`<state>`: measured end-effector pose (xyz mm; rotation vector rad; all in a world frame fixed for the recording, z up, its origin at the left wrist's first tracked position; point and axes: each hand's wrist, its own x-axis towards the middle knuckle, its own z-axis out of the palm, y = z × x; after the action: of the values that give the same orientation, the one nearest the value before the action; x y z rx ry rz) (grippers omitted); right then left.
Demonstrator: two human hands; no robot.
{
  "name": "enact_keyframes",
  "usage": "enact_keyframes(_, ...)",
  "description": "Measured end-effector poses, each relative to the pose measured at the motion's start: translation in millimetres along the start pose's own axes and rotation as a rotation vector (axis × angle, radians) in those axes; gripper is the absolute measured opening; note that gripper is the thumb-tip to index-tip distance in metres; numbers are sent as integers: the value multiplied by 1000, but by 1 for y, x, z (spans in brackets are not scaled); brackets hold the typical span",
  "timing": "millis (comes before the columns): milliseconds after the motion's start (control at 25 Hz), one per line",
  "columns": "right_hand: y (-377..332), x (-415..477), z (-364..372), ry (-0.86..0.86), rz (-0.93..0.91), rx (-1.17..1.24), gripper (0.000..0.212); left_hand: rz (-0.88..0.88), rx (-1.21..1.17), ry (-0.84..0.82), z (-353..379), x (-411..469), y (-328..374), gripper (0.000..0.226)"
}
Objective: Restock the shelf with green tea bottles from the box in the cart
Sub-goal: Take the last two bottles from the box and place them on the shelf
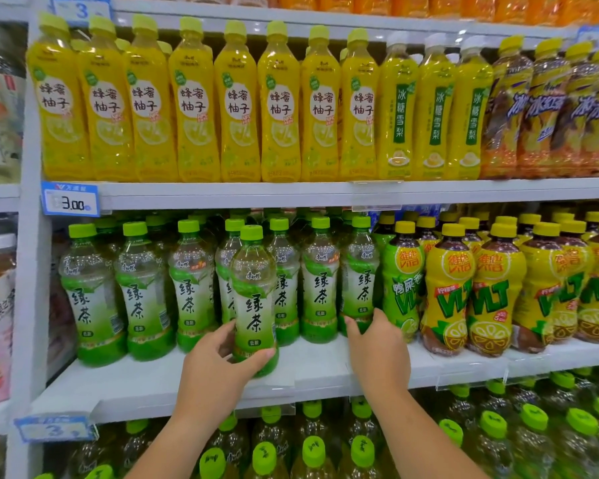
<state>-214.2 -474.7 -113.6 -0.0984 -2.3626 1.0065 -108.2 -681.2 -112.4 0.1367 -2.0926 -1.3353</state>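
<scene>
Head view. Left hand (218, 361) grasps a green tea bottle (255, 299) by its lower body. The bottle is upright over the shelf (146, 385) front (ahead of the row). Right hand (377, 347): thumb and fingers curl round the base of the row's end bottle (359, 271), with yellow VLT bottles (443, 292) just to that hand's right.

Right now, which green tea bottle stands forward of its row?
The green tea bottle gripped by the left hand; it stands nearer the shelf edge than the others.
</scene>
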Motion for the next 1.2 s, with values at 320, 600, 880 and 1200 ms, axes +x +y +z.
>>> enact_keyframes(320,0,0,-6,-21,62,118,40,-49,-41,-20,-1,-3,5,76)
enact_keyframes(600,-54,-38,-19,-354,-157,574,49,-147,70,-127,-10,7,22,67)
enact_keyframes(880,-114,-74,-1,-712,-281,624,68,-140,81,-122,-65,-18,23,38)
enact_keyframes(1200,-213,-137,50,-784,-357,745,66,-160,127,168,-160,-17,-8,71)
